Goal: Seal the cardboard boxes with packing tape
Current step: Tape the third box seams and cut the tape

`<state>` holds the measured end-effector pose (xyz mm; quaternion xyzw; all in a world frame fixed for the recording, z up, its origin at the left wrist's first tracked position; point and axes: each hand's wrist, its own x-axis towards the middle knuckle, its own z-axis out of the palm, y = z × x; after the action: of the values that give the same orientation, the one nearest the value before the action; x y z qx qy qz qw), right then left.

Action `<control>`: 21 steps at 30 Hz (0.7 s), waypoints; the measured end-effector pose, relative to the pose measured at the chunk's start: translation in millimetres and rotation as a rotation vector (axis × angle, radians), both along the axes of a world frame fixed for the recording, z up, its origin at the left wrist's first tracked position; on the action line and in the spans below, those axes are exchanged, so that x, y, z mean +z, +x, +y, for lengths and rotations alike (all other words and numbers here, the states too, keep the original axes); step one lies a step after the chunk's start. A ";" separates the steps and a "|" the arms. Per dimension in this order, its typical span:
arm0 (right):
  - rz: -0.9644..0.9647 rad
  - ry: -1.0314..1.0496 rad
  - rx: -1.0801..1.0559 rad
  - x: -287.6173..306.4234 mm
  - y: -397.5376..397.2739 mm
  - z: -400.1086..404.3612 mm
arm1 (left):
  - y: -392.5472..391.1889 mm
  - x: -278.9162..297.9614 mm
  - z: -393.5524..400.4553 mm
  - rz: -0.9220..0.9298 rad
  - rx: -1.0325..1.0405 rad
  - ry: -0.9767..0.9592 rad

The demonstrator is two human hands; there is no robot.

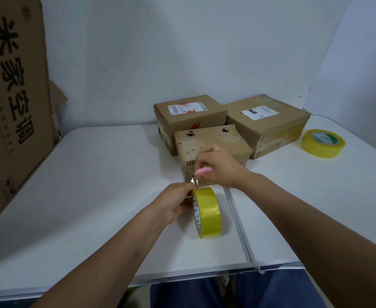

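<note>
Your left hand (175, 202) pinches the roll (207, 212), your right hand (213, 166) grips a pink cutter (202, 171), cutting tape at the box (211, 144).

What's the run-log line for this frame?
left hand: holds yellow packing tape roll | right hand: grips pink cutter at tape end | target: small brown cardboard box | phase: cutting tape

even soft light, faint shadows, wide-angle bending at edges, slight blur
</note>
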<state>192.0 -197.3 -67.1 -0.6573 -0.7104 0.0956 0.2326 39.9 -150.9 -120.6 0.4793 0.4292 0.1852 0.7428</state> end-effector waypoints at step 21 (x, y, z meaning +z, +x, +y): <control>0.028 -0.007 -0.517 12.7 62.3 28.6 | -6.4 -5.0 15.2 0.035 -0.101 0.011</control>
<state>254.3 -168.7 -54.4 -0.8163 -0.5152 0.0445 0.2572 33.4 -135.7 -125.7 0.5077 0.4164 0.1414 0.7408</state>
